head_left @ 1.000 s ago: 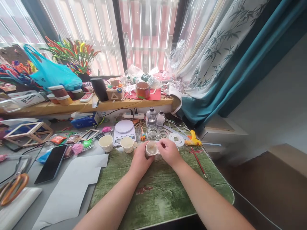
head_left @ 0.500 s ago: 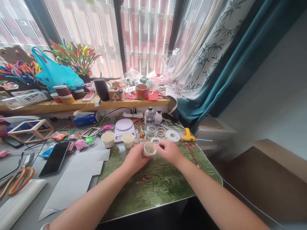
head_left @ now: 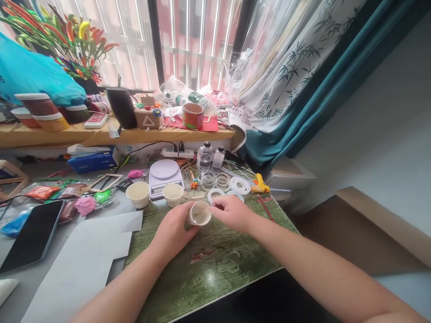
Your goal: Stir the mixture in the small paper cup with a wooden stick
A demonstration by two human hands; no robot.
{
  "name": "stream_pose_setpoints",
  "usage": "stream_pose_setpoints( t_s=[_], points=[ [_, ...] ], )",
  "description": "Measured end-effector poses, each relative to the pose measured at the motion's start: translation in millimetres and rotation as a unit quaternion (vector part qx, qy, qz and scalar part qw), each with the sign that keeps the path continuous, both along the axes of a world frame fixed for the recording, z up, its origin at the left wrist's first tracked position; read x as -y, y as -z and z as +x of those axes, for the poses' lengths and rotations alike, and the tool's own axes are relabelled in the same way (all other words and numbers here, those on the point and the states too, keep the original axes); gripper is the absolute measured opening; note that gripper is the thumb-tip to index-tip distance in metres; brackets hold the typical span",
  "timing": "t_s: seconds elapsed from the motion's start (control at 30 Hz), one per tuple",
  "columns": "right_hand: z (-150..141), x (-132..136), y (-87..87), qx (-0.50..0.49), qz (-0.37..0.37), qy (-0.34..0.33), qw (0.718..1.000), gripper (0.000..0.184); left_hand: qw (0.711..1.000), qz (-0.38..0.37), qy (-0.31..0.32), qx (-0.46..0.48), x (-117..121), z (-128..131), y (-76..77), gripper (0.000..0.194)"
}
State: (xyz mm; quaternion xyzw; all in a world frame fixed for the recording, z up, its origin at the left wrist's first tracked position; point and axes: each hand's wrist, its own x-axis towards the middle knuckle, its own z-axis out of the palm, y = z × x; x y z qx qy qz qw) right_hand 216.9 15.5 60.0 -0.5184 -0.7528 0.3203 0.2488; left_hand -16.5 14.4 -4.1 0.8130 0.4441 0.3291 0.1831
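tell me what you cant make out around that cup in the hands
All in the head view:
The lower side of the cup: hidden by the left hand.
What coats the cup's inside: too blurred to tell.
Whether the right hand touches the rim: its fingers hide the spot.
The digital scale's display: too small to read.

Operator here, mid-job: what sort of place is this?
Probably a home craft corner by a window: a green-topped table, a digital kitchen scale, a yellow glue gun and colourful handmade flowers.
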Motion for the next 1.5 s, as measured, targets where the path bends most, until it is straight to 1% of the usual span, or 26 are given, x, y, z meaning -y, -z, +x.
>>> stream_pose_setpoints(
  t_s=[0.1,0.2,0.3,0.4,0.5,0.6,0.7,0.8,0.9,1.0,1.07,1.33,1.43,1.5],
  points=[
    [-10,-10,-9.9,0.024,0.034,0.023,0.999,0.028,1.0,-0.015,-0.013,0.0,-3,-6,-1.9,0.058],
    [-15,-16,-17.2,0.042,0.03,0.01,0.999,0.025,0.999,-0.028,-0.026,0.001,-5,-9,-3.9,0.056],
    [-16,-18,-19.6,0.038,0.04,0.035,0.998,0.025,0.999,-0.036,-0.039,0.004,-6,-9,-3.6,0.055],
    [-18,-19,-16.7,0.016,0.028,0.041,0.999,0.025,0.998,-0.041,-0.041,0.008,-6,-9,-1.3,0.055],
    [-20,-20,-11.1,0.014,0.041,0.073,0.996,0.025,0.998,-0.036,-0.052,0.011,-7,-9,0.6,0.056],
    [-23,-18,-7.6,0.001,0.038,0.057,0.998,0.026,0.997,-0.041,-0.063,0.015,-9,-9,0.9,0.054],
    [-26,-15,-7.4,0.01,0.058,0.065,0.996,0.027,0.997,-0.045,-0.066,0.022,-10,-8,0.9,0.052],
    [-28,-12,-7.3,0.014,0.058,0.045,0.997,0.027,0.997,-0.045,-0.059,0.03,-11,-7,2.0,0.052],
    [-30,-10,-4.8,0.021,0.07,0.052,0.996,0.028,0.997,-0.045,-0.048,0.029,-10,-6,4.0,0.051],
    [-31,-9,-1.6,0.015,0.057,0.043,0.997,0.03,0.998,-0.04,-0.038,0.026,-10,-7,6.3,0.053],
    [-30,-9,-0.2,0.014,0.051,0.051,0.997,0.03,0.998,-0.039,-0.037,0.022,-10,-7,7.9,0.054],
    [-31,-9,-1.1,0.012,0.027,0.048,0.998,0.031,0.999,-0.026,-0.031,0.023,-11,-8,12.7,0.059],
    [-32,-9,-1.6,0.021,0.04,0.06,0.997,0.032,0.999,-0.023,-0.031,0.023,-10,-8,13.8,0.06],
    [-33,-8,-1.8,0.022,0.041,0.051,0.998,0.031,0.999,-0.025,-0.034,0.02,-10,-8,14.0,0.061]
  ],
)
